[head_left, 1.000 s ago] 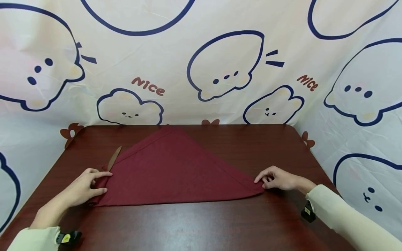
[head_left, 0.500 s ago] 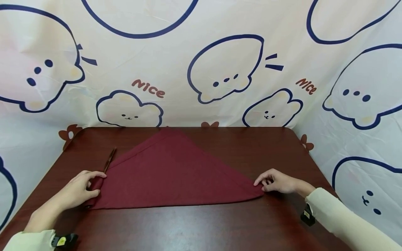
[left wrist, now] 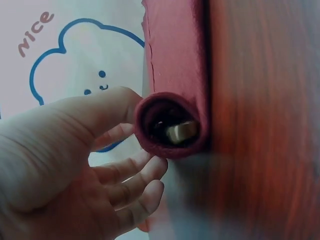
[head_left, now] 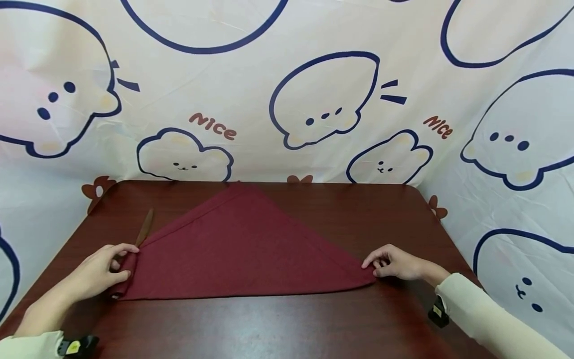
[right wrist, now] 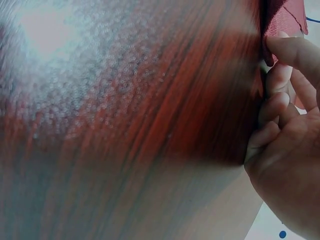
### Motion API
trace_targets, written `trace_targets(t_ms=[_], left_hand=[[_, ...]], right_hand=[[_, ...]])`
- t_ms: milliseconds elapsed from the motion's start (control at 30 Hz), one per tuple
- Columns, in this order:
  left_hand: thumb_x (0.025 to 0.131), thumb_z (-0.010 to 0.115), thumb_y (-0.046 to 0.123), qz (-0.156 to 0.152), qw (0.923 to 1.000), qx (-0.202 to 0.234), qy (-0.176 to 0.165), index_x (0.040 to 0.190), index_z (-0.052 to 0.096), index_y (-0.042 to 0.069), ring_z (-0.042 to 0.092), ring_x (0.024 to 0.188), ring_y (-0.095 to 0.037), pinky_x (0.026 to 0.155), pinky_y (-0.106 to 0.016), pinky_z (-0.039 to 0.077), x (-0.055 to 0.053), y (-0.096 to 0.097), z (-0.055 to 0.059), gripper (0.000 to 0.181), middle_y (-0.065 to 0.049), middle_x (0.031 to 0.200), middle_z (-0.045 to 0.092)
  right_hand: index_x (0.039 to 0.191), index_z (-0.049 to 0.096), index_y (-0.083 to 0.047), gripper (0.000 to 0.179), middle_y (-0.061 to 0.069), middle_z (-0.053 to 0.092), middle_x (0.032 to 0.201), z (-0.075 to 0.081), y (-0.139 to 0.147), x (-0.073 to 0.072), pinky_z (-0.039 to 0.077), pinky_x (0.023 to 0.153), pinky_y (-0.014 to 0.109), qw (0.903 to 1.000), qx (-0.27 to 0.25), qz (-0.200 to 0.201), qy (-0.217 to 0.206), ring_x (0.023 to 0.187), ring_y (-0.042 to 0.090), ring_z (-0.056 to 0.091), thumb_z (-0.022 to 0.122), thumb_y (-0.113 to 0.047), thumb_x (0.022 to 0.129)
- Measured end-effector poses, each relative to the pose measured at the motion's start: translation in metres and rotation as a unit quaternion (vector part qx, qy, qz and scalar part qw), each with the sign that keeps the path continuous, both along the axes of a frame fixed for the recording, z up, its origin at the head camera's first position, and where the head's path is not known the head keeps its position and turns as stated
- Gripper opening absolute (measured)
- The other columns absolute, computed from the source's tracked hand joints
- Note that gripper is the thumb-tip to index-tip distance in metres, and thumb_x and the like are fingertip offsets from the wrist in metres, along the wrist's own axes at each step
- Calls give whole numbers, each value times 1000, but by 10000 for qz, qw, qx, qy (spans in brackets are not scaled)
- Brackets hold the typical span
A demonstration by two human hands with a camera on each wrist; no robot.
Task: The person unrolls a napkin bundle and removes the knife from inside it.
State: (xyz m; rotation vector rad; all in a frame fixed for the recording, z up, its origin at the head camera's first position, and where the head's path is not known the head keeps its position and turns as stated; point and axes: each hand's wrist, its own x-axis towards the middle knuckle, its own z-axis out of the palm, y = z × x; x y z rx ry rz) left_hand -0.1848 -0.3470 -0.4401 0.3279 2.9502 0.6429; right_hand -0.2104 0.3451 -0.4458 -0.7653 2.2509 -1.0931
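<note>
A dark red cloth (head_left: 251,244) lies on the table in a triangle, its peak at the far edge. Its left end is wound into a roll (head_left: 123,279). Out of the roll's far end sticks a flat, brown, blade-like tip (head_left: 145,228); its kind is unclear. My left hand (head_left: 87,274) holds the roll between thumb and fingers. In the left wrist view, the near end of the roll (left wrist: 142,122) shows a blurred, brass-coloured end (left wrist: 182,131) inside. My right hand (head_left: 399,263) pinches the cloth's right corner, also visible in the right wrist view as a red corner (right wrist: 285,22).
The glossy brown table (head_left: 269,329) extends in front of the cloth and to its right. A pale curtain (head_left: 251,89) with cartoon drawings hangs behind the table and along both sides. Black wrist cameras (head_left: 438,311) sit at the sleeves.
My left hand and the roll have moved left, and more flat cloth shows beside them. The brown tip has turned over and shifted left. My right hand stays at its corner.
</note>
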Motion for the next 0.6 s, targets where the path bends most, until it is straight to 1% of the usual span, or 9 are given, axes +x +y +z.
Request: trace_targets(t_ms=[133,367,600], left_hand=[[82,71,10,31,9999,21,-132,124,57,2,47,69,5,60,-22,39,0,-6,-2,45,-22,109,60],[82,70,10,12,9997,97,-214,125,57,0,47,68,4,59,-21,37,1,-6,-4,46,-21,108,60],[83,71,10,48,9998,95,-185,125,57,0,46,68,5,59,-22,37,0,-6,-3,45,-20,108,59]], right_hand=[[110,68,-2,21,21,51,73,0,-1,3,41,54,20,10000,0,-58,28,60,-2,42,64,-4,90],[110,69,-2,21,22,53,72,-2,-1,6,42,53,19,9999,-42,-22,114,59,-2,42,64,-3,89],[109,70,-3,21,17,52,70,0,-2,4,42,53,19,9993,-30,-38,368,59,-3,42,64,-2,88]])
